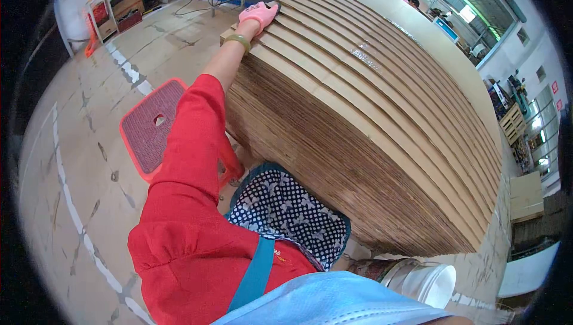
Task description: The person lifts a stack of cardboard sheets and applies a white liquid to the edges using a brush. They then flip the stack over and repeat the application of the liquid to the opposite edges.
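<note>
- A worker's left hand, in a pink glove, rests at the near edge of layered boards between 11 and 12 o'clock; its fingers bend toward the edge, but whether they grip a sheet cannot be told.
- The right hand is out of frame, its state impossible to tell.
- The stack of boards fills the space from 12 round to 4 o'clock, its upper sheets fanned in steps, its lower ones packed tight.
- A greenish bangle circles the left wrist, above a red sleeve running down toward 7 o'clock.
- A red stool stands at 9 to 10 o'clock, partly behind the sleeve.
- A dotted apron shows at 6 o'clock, close to the stack.
- A white bucket sits between 4 and 5 o'clock.
</note>
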